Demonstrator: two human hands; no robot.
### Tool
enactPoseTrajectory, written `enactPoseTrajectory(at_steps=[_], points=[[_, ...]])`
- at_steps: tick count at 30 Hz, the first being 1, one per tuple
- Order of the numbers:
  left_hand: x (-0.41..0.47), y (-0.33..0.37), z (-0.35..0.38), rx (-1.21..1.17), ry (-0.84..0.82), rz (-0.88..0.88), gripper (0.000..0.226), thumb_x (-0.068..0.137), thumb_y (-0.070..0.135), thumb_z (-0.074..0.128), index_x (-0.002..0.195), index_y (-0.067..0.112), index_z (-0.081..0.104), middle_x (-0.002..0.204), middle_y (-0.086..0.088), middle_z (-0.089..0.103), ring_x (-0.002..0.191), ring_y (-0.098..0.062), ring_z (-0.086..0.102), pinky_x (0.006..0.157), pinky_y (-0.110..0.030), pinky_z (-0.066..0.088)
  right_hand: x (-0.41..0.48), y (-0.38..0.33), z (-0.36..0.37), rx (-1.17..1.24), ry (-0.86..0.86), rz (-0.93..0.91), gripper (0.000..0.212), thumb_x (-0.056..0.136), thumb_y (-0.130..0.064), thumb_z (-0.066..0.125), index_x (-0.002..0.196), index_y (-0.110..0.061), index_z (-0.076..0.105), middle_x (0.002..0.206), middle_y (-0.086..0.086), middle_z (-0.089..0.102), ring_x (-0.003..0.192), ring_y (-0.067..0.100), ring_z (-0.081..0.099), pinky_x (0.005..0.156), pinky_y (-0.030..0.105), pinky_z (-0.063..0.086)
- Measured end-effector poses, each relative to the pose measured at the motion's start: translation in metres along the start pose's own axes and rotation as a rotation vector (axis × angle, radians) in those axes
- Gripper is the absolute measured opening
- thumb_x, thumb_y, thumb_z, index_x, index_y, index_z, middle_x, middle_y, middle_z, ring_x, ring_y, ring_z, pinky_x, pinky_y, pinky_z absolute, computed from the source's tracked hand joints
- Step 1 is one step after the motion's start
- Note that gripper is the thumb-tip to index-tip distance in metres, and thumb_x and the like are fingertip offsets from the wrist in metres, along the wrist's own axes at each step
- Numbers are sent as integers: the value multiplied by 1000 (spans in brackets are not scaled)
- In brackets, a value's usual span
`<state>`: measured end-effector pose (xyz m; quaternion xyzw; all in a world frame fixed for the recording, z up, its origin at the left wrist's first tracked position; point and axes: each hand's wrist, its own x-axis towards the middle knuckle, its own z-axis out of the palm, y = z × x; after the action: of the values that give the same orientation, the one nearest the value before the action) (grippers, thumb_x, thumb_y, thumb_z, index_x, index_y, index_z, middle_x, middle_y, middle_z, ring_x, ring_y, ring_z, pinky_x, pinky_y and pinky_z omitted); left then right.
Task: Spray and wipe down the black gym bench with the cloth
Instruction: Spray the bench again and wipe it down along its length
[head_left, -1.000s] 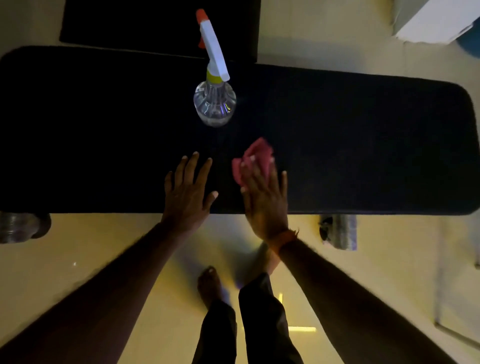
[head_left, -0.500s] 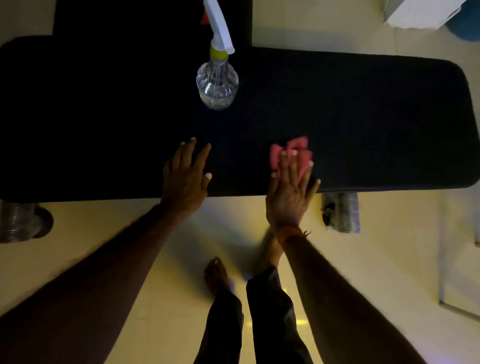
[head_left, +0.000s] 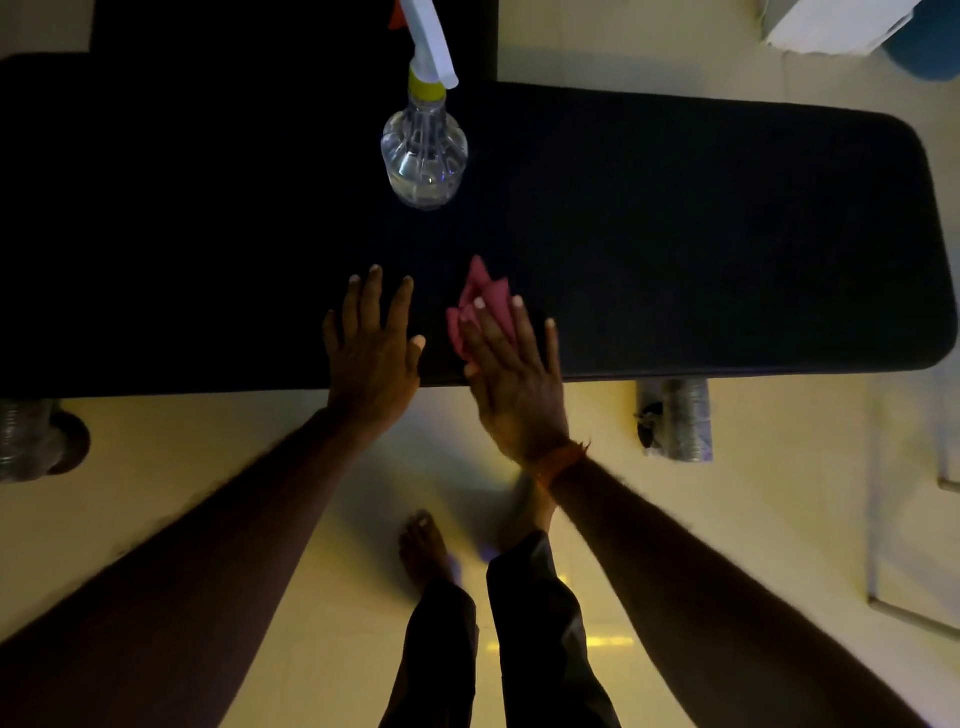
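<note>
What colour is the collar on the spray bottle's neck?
Yellow; the collar sits between the white trigger head and the clear spray bottle, seen in the head view.

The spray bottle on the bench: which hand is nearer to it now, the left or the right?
The left. The left hand lies flat on the bench, just below the spray bottle. The right hand presses the pink cloth lower and further right.
</note>
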<state>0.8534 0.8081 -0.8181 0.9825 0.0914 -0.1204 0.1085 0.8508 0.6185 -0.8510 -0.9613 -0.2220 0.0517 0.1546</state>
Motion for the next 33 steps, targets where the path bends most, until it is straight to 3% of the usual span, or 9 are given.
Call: enactPoseTrajectory(at_steps=[5, 8, 10, 14, 18, 23, 27, 31, 33], points=[[9, 1, -2, -30, 21, 46, 63, 103, 29, 49, 160, 21, 24, 169, -9, 14, 157, -29, 10, 122, -54, 16, 66, 15, -9, 35, 17, 274, 54, 111, -39, 28, 163, -31, 21, 172, -9, 12, 160, 32, -5, 124, 68, 1], [13, 4, 0, -40, 46, -3, 63, 102, 28, 51, 159, 19, 26, 168, -8, 18, 155, -29, 15, 121, -52, 18, 79, 12, -10, -21, -58, -77, 57, 109, -39, 34, 163, -31, 22, 172, -7, 16, 160, 32, 1, 123, 68, 10], [14, 6, 2, -15, 44, -19, 65, 101, 31, 51, 160, 19, 26, 168, -9, 18, 155, -29, 15, 120, -53, 18, 91, 41, -18, -112, -82, -156, 60, 106, -40, 37, 163, -34, 19, 172, -10, 15, 160, 30, 2, 123, 68, 10], [16, 11, 5, -6, 43, -41, 65, 101, 33, 51, 159, 18, 26, 168, -10, 19, 155, -30, 14, 121, -55, 16, 115, 38, -21, -10, -23, 219, 55, 108, -40, 31, 163, -36, 22, 172, -13, 15, 160, 30, -1, 123, 67, 3], [17, 20, 5, -22, 56, -69, 64, 101, 34, 51, 158, 16, 28, 167, -12, 21, 155, -32, 16, 121, -56, 16, 114, 40, -21, -111, -94, -171, 55, 108, -41, 30, 162, -37, 23, 171, -13, 18, 161, 27, 5, 124, 64, 9], [33, 38, 2, -8, 22, 13, 69, 99, 44, 51, 159, 17, 27, 168, -11, 17, 155, -31, 15, 121, -55, 17, 137, 81, -34, -10, -36, 200, 54, 109, -39, 31, 163, -32, 23, 172, -7, 15, 160, 33, 0, 123, 69, 6], [51, 62, 5, 8, -4, 75, 71, 100, 49, 48, 159, 18, 26, 169, -9, 15, 156, -30, 13, 121, -57, 15, 105, 100, -36, -93, -42, -189, 54, 108, -36, 40, 161, -31, 31, 170, -6, 25, 159, 31, 13, 123, 64, 18], [69, 78, 9, 14, -9, 91, 74, 99, 48, 48, 160, 16, 22, 170, -10, 12, 157, -30, 9, 122, -58, 14, 105, 153, -54, -24, 7, 315, 54, 111, -39, 32, 163, -36, 20, 172, -10, 12, 160, 30, 1, 124, 66, 7], [78, 87, 10, 25, -15, 167, 74, 99, 46, 50, 161, 18, 22, 170, -9, 11, 157, -29, 8, 123, -57, 14, 89, 142, -53, 14, 5, 315, 55, 110, -38, 30, 164, -31, 19, 173, -8, 11, 160, 30, -1, 125, 65, 8]])
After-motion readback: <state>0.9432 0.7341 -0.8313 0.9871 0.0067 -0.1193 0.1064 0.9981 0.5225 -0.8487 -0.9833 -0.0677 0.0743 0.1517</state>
